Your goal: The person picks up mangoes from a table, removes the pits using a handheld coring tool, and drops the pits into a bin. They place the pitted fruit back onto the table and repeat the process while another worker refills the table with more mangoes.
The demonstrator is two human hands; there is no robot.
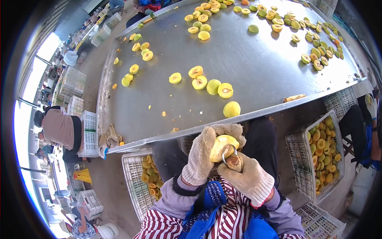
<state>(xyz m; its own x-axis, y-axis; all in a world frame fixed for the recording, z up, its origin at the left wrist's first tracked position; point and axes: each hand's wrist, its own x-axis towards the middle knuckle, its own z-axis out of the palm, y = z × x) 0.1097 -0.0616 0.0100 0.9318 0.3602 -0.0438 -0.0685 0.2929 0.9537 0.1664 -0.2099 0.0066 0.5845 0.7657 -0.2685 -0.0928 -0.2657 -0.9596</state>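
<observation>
My left hand (202,156), in a cream knitted glove, grips a yellow peach half (223,145) in front of my chest, its fingers wrapped around the back of the fruit. My right hand (248,177), gloved too, is closed around the wooden handle of a pitting knife (234,162). The knife's curved metal loop touches the face of the peach half. Just beyond the hands, a yellow peach (231,109) lies near the metal table's (149,107) front edge, with several cut halves (199,82) behind it. My palms are hidden.
Peach halves fill a crate (131,169) at my left and another crate (296,159) at my right. A wooden-handled tool (293,98) rests on the table's rim; a glove (110,137) lies at the left corner. Other people sit nearby on both sides.
</observation>
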